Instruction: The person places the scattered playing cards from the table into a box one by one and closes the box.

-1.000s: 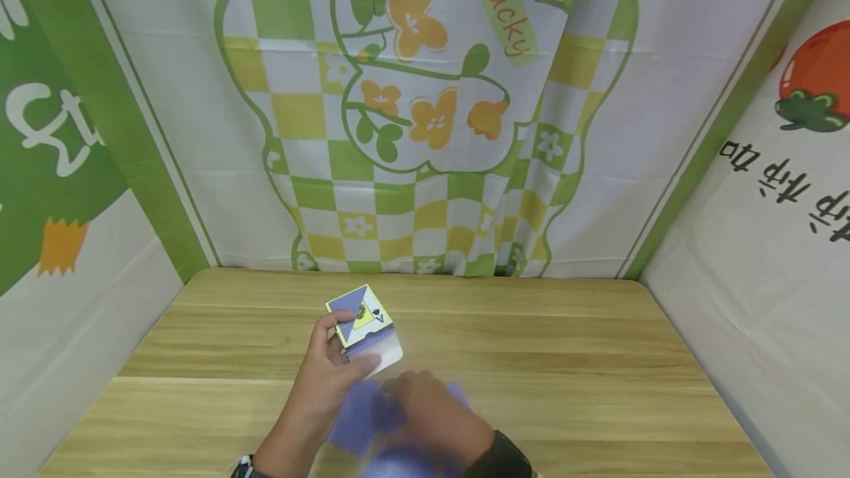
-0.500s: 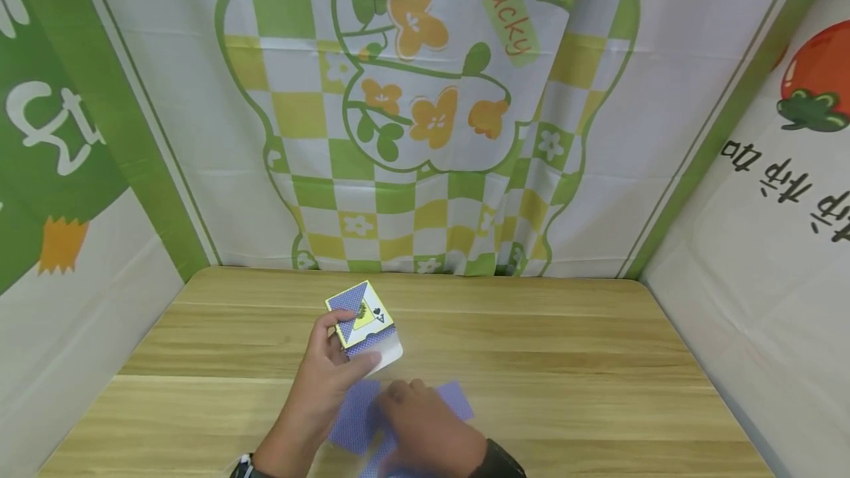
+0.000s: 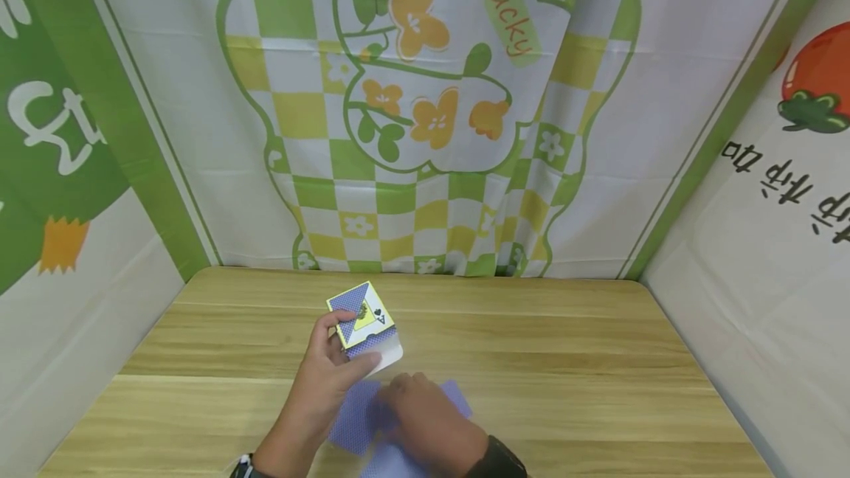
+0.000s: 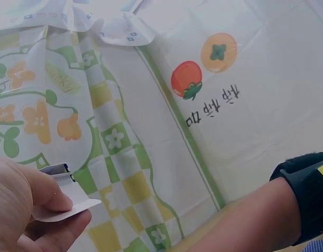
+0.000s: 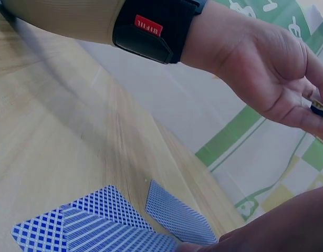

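My left hand [image 3: 325, 371] holds a playing card box [image 3: 367, 319] raised over the table, thumb on its white flap, a finger across its front. The box is blue, white and yellow with an ace printed on it. In the left wrist view, the thumb and a finger pinch the white flap [image 4: 69, 209]. Blue-backed playing cards [image 3: 354, 419] lie spread face down on the table below. My right hand [image 3: 434, 423], blurred, is low over them with its fingers bent. In the right wrist view, a fingertip touches the patterned cards [image 5: 106, 218]; I cannot tell whether it grips any.
The wooden table [image 3: 564, 367] extends to both sides and behind the hands. A checked, flowered curtain [image 3: 432, 205] hangs at its back edge, and printed cloth walls stand left and right. Both wrists wear dark bands, such as the left wristband [image 5: 156, 31].
My right hand shifts slightly over the cards, blurred in every head frame, and the cards beneath it show differently. My left hand and the card box stay nearly still.
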Demonstrator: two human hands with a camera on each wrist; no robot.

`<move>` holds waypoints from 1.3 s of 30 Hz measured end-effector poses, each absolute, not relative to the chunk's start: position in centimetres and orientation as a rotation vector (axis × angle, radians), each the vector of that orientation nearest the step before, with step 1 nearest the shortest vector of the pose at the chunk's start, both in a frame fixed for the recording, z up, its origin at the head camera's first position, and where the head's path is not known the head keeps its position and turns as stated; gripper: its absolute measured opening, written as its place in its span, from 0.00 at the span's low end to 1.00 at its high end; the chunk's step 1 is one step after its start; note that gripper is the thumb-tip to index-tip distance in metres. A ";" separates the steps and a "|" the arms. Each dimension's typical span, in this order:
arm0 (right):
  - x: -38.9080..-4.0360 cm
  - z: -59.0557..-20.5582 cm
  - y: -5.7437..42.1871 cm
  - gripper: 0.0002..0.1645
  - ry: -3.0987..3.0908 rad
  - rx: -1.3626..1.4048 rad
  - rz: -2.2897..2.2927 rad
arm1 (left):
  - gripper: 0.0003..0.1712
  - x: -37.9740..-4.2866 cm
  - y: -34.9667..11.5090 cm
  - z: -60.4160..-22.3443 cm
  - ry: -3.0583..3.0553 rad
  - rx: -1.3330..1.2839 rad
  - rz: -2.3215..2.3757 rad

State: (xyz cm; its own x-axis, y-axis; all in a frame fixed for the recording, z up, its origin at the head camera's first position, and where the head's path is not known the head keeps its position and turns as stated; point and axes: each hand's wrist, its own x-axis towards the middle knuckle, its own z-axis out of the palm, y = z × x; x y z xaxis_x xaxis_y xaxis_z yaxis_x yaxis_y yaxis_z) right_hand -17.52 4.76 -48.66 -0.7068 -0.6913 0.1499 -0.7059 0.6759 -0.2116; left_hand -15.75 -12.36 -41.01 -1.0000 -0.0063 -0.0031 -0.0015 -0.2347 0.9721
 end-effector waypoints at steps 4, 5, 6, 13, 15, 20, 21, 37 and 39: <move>-17.9 -49.1 5.0 0.18 -2.779 1.185 0.443 | 0.40 -15.7 -12.4 -41.0 -1.938 0.006 -2.468; -18.0 -49.2 5.1 0.19 -2.762 1.190 0.453 | 0.40 -15.7 -12.4 -41.0 -1.939 0.005 -2.468; -18.0 -49.2 5.1 0.19 -2.741 1.195 0.459 | 0.40 -15.7 -12.4 -41.0 -1.941 0.004 -2.467; -18.0 -48.9 5.0 0.20 -2.795 1.171 0.471 | 0.39 -15.7 -12.5 -41.1 -1.954 -0.010 -2.461; -17.8 -48.7 4.9 0.24 -2.784 1.222 0.424 | 0.39 -15.7 -12.5 -41.2 -1.960 -0.012 -2.459; -17.1 -48.7 5.1 0.41 -2.735 1.321 0.281 | 0.40 -15.7 -12.6 -41.2 -1.978 -0.029 -2.463; -17.0 -48.7 5.1 0.43 -2.732 1.316 0.265 | 0.40 -15.7 -12.6 -41.2 -1.979 -0.032 -2.467; -17.0 -48.1 5.2 0.41 -2.986 1.220 0.421 | 0.39 -15.6 -12.4 -41.3 -1.958 -0.047 -2.478; -17.0 -48.0 5.1 0.41 -3.007 1.212 0.428 | 0.39 -15.6 -12.4 -41.3 -1.963 -0.051 -2.474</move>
State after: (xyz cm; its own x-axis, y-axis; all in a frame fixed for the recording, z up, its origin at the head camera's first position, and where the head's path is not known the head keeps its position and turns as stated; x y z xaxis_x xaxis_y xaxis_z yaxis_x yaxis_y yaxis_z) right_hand -17.00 5.14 -48.02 -0.7181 -0.6956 -0.0212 -0.6621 0.6923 -0.2871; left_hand -15.57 -12.44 -41.26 -0.9993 0.0329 0.0148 0.0069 -0.2276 0.9737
